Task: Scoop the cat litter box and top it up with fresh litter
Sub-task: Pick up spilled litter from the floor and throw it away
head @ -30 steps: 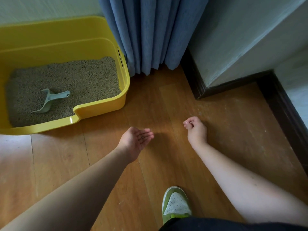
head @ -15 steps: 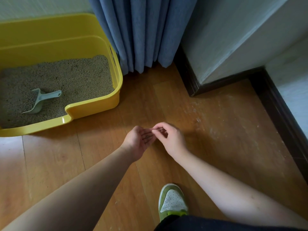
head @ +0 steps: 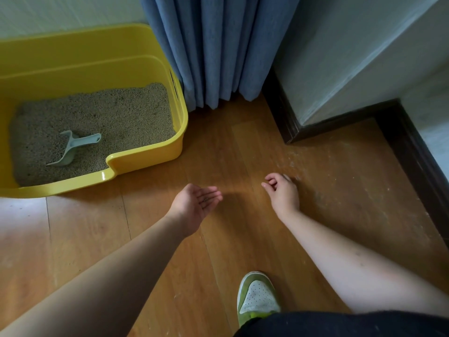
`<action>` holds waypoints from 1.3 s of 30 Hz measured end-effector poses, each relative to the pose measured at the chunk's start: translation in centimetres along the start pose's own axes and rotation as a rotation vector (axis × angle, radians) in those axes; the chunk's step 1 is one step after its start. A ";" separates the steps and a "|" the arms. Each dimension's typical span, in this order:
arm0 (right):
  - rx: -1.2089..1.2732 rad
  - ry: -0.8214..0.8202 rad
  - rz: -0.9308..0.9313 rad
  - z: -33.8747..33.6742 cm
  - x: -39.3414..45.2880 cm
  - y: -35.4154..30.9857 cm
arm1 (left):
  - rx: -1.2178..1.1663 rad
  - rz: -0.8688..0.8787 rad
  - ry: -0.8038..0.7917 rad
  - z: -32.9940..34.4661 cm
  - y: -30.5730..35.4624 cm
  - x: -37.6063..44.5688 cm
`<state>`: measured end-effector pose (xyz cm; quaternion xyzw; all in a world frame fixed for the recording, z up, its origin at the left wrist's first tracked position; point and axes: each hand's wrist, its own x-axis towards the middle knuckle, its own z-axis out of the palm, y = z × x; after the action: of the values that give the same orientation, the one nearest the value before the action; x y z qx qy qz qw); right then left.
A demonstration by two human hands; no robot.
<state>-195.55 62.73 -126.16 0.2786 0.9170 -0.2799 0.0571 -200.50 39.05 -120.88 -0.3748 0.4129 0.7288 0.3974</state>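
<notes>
Picking stray litter off the floor; box not yet topped up.

Left hand [head: 196, 203] palm up, fingers straight and together, a few dark grains cupped in it. Right hand [head: 283, 190] low over the floor [head: 230, 154], fingers curled loosely toward the thumb; cannot tell if they pinch a grain. Pale dusty specks lie on the boards right of it. Litter box [head: 145, 161], yellow, sits at far left by the curtain [head: 218, 49]; litter [head: 109, 113] looks level, scoop [head: 73, 148] lying on it, untouched. Judged: scooping seems done or paused, floor tidy-up under way. No fresh-litter bag in view. No brand or writing readable anywhere. Green shoe [head: 257, 297] below.
</notes>
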 end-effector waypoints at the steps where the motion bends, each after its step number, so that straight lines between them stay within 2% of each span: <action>1: -0.006 0.009 -0.005 0.1 0.1 -0.1 | -0.001 0.003 -0.001 -0.1 0.1 0.0; 14: -0.029 0.000 -0.011 -0.2 0.5 -1.8 | -0.004 0.006 0.010 -0.4 0.1 0.1; 16: 0.024 -0.039 -0.092 -0.3 -0.4 -3.8 | -0.011 0.012 0.019 -0.3 0.0 0.2; 21: 0.115 -0.212 -0.426 0.3 -3.8 -9.9 | 0.009 0.006 0.006 0.1 -0.2 0.2; 24: 0.082 -0.270 -0.505 0.3 -4.4 -10.7 | 0.024 0.024 0.002 0.3 -0.2 0.0; 27: 0.117 -0.271 -0.470 0.3 -4.2 -10.0 | 0.041 0.013 -0.022 -0.2 0.2 0.1; 30: 0.219 -0.219 -0.278 0.1 -3.5 -8.9 | 0.052 0.008 -0.005 -1.1 0.5 0.2; 33: 0.184 -0.159 -0.159 0.5 -2.7 -7.5 | 0.030 0.036 0.032 -2.4 1.4 0.3; 36: 0.104 -0.276 -0.206 2.1 -3.4 -6.8 | 0.041 0.059 0.051 -4.0 2.7 0.2; 39: 0.008 -0.463 -0.446 4.1 -5.3 -6.8 | 0.139 0.045 0.057 -5.7 4.1 -0.3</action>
<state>-194.99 53.24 -124.88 -0.0001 0.9169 -0.3450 0.2005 -202.81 32.43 -121.56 -0.3575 0.4820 0.6960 0.3943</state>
